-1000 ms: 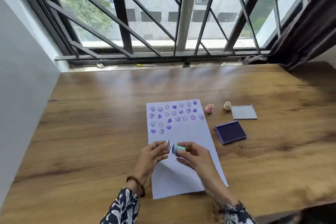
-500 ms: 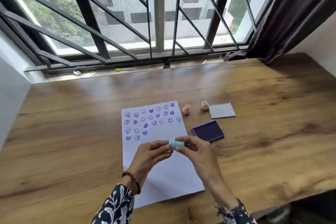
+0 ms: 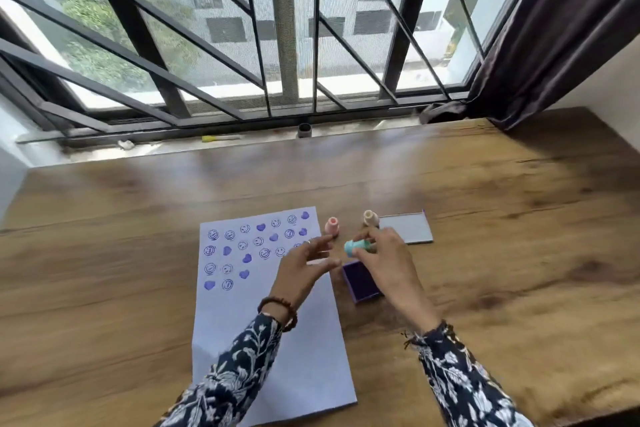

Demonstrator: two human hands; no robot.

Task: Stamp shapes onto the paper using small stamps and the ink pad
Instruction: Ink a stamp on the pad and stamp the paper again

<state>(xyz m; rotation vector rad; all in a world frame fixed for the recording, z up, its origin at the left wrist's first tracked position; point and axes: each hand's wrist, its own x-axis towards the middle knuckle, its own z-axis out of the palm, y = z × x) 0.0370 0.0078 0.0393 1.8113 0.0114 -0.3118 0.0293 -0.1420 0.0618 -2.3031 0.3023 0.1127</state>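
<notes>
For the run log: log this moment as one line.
right hand: holds teal stamp above ink pad | left hand: open, empty, over paper | pink stamp, beige stamp: standing idle

2 arms enter from the bottom edge of the frame, both in long sleeves of dark navy cloth printed with white flowers, leaves and stems. The left sleeve (image 3: 228,374) runs up from the bottom centre and ends at the wrist, where a bracelet (image 3: 278,310) of round dark brown beads circles it. The left hand (image 3: 301,274) wears a thin ring (image 3: 307,242) on 1 finger, seen near the frame's middle. The right sleeve (image 3: 460,381) rises from the lower right, and its cuff carries a small dark frayed tassel or tie at the wrist. The right hand (image 3: 388,263) is bare.
</notes>
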